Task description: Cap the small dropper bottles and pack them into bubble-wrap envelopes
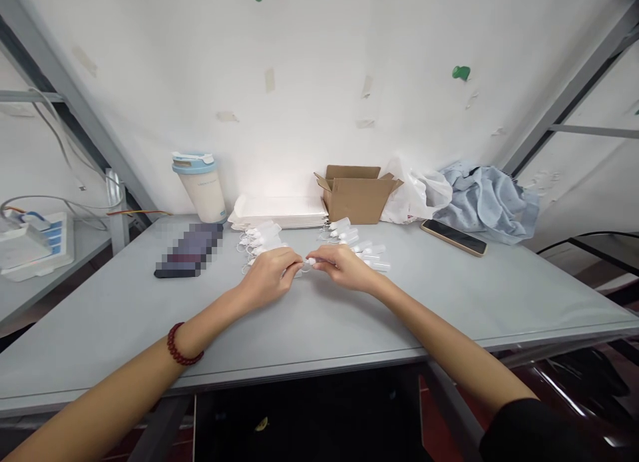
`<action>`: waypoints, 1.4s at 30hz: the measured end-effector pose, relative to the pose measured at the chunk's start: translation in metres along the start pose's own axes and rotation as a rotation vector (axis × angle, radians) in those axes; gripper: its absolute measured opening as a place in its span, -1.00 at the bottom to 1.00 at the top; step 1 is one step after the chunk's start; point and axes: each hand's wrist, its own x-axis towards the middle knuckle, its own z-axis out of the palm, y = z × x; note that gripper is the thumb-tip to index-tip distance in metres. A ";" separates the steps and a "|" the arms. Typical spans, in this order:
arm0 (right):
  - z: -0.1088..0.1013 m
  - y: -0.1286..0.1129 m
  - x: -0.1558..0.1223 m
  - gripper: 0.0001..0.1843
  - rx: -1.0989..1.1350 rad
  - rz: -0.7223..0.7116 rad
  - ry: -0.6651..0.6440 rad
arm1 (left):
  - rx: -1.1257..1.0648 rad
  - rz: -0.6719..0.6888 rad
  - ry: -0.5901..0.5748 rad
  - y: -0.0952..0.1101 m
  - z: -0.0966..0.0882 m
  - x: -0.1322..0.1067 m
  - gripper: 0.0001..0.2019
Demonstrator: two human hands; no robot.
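My left hand [270, 273] and my right hand [341, 265] meet over the middle of the grey table [319, 315], fingers pinched together on a small white plastic bottle [305, 264] held between them. A red bead bracelet is on my left wrist. Behind the left hand lies a cluster of small white capped bottles [260, 239]. Behind the right hand lies another group of small clear bottles [360, 245].
Along the wall stand a beige cup with a blue lid [202, 186], a stack of white trays [279, 212], an open cardboard box [356, 193], a white plastic bag [415, 192] and blue cloth [486, 199]. A phone [453, 237] lies right; a dark blurred object [190, 250] lies left.
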 end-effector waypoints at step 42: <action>-0.039 0.073 -0.001 -0.71 -0.477 0.449 -0.111 | 0.302 -0.415 -0.023 -0.033 -0.060 0.013 -0.75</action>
